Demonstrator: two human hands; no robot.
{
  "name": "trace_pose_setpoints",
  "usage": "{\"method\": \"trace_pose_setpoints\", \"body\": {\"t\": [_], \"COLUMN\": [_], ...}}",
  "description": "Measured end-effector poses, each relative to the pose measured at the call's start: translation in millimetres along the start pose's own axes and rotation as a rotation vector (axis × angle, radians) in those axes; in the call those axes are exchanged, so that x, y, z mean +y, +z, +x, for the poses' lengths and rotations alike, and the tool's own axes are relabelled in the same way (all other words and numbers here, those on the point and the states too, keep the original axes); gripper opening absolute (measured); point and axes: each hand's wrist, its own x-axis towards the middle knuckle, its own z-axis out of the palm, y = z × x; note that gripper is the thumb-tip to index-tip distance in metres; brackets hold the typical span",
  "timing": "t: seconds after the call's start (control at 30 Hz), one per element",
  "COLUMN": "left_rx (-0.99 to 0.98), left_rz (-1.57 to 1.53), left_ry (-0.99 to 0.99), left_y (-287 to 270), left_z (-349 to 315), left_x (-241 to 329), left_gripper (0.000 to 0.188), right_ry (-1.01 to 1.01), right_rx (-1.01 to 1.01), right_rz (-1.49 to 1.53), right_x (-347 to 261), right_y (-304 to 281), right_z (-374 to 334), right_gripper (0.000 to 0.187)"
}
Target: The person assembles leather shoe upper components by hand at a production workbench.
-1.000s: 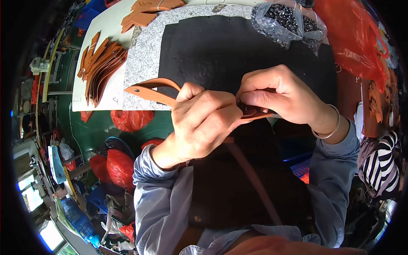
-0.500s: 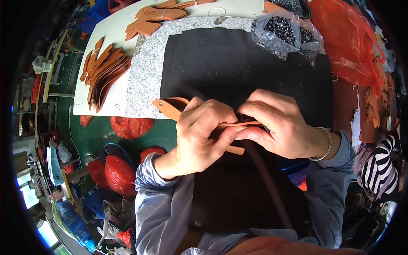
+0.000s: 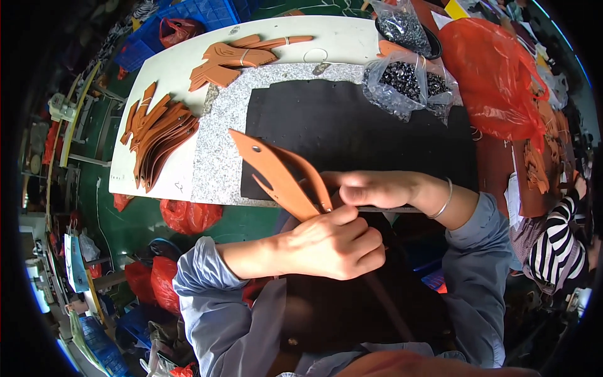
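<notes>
My left hand (image 3: 336, 245) is closed around the lower end of an orange-brown leather piece (image 3: 273, 176). The piece stands tilted up to the left, with a metal snap near its pointed top, a slit, and a strap bent into a loop with small studs at its lower end. Right beside that loop is my right hand (image 3: 383, 188), its fingers reaching behind the strap. The thumb there is smeared by motion and the fingertips are hidden, so its grip does not show. Beneath both hands lies a black mat (image 3: 352, 135) on the table.
Stacked leather pieces (image 3: 160, 144) lie on the white table at left; a banded bundle (image 3: 235, 60) lies farther back. Clear bags of dark shiny small parts (image 3: 408, 81) sit at the mat's far right. Beyond is a red plastic bag (image 3: 490, 75). A person in a striped sleeve (image 3: 556, 245) is at right.
The leather piece has swung more upright, its loop now showing. My left hand has moved right and down; my right hand has gone from a pinch on its edge to beside the loop. The view has shifted.
</notes>
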Motion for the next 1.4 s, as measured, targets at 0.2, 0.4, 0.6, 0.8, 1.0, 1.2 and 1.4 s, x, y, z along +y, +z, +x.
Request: {"method": "trace_pose_setpoints", "body": {"t": [0.2, 0.4, 0.6, 0.8, 1.0, 1.2, 1.4], "left_rx": [-0.171, 0.066, 0.131, 0.354, 0.115, 0.014, 0.056], "left_rz": [0.152, 0.197, 0.578, 0.714, 0.621, 0.332, 0.149], "left_ry": [0.107, -0.081, -0.901, -1.187, -1.208, -1.427, -1.538], "left_y": [-11.2, -59.0, -129.8, -157.7, -167.9, -170.9, -196.3], "left_z": [-25.2, -74.3, -181.5, -280.3, -270.9, -280.1, -311.3], "left_x": [-11.3, 3.0, -26.9, -61.6, -102.0, -116.6, -131.3], "left_gripper": [0.017, 0.018, 0.045, 0.049, 0.060, 0.051, 0.058], "right_ry": [0.167, -0.075, -0.457, -0.041, -0.043, -0.107, -0.098], "right_rx": [0.075, 0.348, 0.577, 0.144, 0.009, 0.038, 0.129], "right_rz": [0.211, 0.058, -0.826, -1.212, -1.324, -1.463, -1.566], "right_x": [-21.8, -55.4, -67.0, 32.0, 41.2, 53.7, 53.3], "right_y": [16.7, 18.7, -13.9, -20.5, -31.0, -25.7, -13.9], "right_z": [39.8, 137.6, 304.3, 402.5, 404.2, 399.4, 394.0], "right_gripper": [0.020, 0.020, 0.024, 0.080, 0.091, 0.102, 0.098]}}
